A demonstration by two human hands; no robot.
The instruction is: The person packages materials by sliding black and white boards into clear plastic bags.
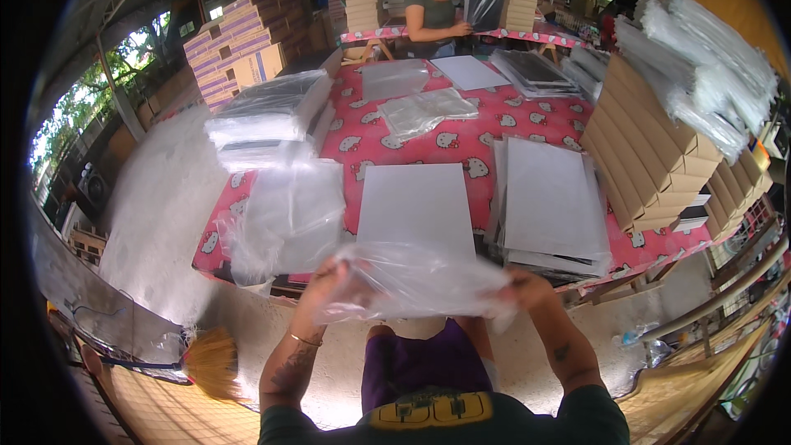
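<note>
Between my hands a clear plastic bag [416, 280] is stretched out just off the table's near edge. My left hand [328, 277] is closed on its left end, and my right hand [527, 287] grips the right end, somewhat blurred. Just beyond the bag a white sheet [414, 202] lies flat, its near edge covered by the plastic. To the left of the sheet is a loose pile of clear bags [288, 214]. On the right rests a stack of white sheets [550, 198], with dark edges showing underneath.
A pink patterned cloth [346, 144] covers the table. Plastic-wrapped stacks [268, 115] stand at the left, folded brown cartons [643, 148] at the right with wrapped bundles [700, 58] on top. Across the table a person [437, 12] handles a dark panel. A broom [210, 363] lies lower left.
</note>
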